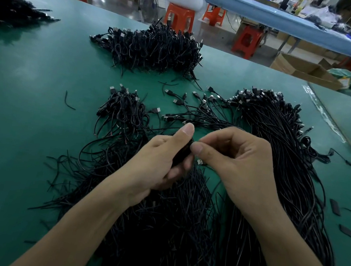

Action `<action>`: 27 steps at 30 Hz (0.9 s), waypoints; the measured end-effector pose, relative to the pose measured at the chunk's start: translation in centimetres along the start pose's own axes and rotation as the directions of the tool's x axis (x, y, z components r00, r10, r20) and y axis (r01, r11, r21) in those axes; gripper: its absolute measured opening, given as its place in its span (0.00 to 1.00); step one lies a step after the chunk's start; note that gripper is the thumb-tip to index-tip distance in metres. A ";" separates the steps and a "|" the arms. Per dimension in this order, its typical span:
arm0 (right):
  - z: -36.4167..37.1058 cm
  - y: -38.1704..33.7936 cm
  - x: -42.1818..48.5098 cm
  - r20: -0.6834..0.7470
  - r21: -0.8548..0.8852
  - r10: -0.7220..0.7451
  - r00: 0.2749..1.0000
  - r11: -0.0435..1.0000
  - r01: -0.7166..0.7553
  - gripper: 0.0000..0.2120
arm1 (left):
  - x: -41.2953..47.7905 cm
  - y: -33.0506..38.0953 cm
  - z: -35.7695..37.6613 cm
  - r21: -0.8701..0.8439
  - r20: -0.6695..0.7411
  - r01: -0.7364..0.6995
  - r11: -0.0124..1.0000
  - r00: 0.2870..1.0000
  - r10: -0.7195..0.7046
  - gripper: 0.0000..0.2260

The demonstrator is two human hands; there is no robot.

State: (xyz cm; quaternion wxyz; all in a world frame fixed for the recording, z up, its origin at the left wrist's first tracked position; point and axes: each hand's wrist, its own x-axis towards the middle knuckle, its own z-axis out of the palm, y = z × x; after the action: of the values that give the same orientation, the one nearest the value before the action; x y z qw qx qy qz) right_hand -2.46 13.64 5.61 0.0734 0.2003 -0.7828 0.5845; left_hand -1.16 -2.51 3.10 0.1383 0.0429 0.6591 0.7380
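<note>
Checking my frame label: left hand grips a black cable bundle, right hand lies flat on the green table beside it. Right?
Not quite. The right hand is not flat on the green table; it is raised, thumb and fingers pinching the top of the black cable bundle that the left hand grips. The head view shows it.

A factory assembly floor: long green worktable (30, 95) heaped with black USB cables (154, 47), orange stools (179, 18), cardboard boxes (301, 69).
</note>
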 end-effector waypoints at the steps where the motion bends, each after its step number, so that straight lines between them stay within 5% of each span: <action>1: 0.0 0.1 0.0 -0.017 -0.025 0.002 1.000 1.000 -0.003 0.05 | 0.1 -0.1 0.0 0.024 -0.019 0.007 1.000 1.000 -0.007 0.29; 6: -0.9 2.0 -0.8 -0.016 -0.263 0.234 0.972 0.937 -0.230 0.21 | 0.6 -0.3 -0.9 0.024 -0.210 -0.006 1.000 0.978 0.011 0.29; 9: -0.8 3.2 -1.7 0.147 -0.630 0.458 0.877 0.727 -0.275 0.14 | 1.0 -0.3 -1.8 0.008 -0.262 -0.028 1.000 0.965 0.029 0.29; 11: 0.0 3.7 -2.3 0.173 -0.721 0.540 0.824 0.639 -0.267 0.15 | 1.1 -0.4 -2.0 0.015 -0.276 -0.038 0.999 0.960 0.041 0.30; 22: 1.2 4.1 -1.6 0.161 -0.656 0.661 0.733 0.626 -0.422 0.19 | 1.1 -0.9 -1.8 0.129 -0.335 -0.090 0.988 0.933 0.128 0.25; 27: 0.6 4.1 -1.4 0.151 -0.621 0.638 0.755 0.656 -0.430 0.18 | 1.2 -1.5 -1.4 0.241 -0.393 -0.171 0.955 0.883 0.257 0.27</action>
State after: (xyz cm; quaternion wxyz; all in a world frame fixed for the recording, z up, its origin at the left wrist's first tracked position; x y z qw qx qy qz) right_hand -2.72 14.37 1.28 -0.1937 0.0289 -0.9392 0.2821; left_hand -2.45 -3.45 1.33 -0.0945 -0.0304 0.7348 0.6710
